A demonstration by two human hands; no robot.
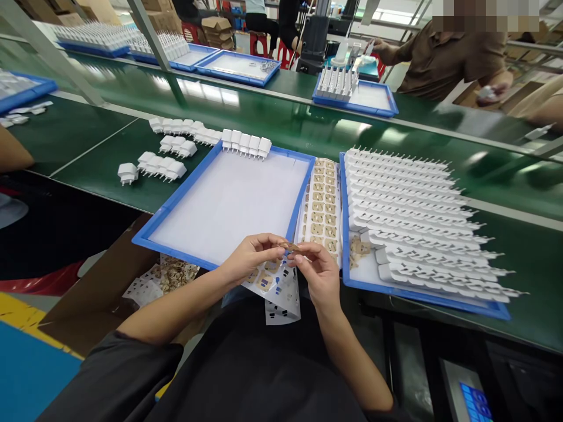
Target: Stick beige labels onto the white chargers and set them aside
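Note:
In front of my chest, my left hand (253, 253) and my right hand (320, 274) are close together, fingertips pinched on a small brown paper sticker (290, 246). Its exact shape is partly covered by the fingers. Below them hangs a curled sticker sheet (284, 305) with tan pieces and dark marks. Just beyond my right hand lie sheets of tan die-cut stickers (324, 199), between two blue-rimmed trays. The left tray (224, 205) carries a short row of white plug adapters (246, 144) along its far edge. Rows of white plug adapters (409, 211) fill most of the right tray (345, 234).
Loose white adapters (162, 166) stand on the green bench left of the tray. Brown scraps (359, 251) lie in the right tray's near corner. A cardboard box (101, 293) with scraps is below left. Across the bench, a person in a brown shirt (440, 61) works.

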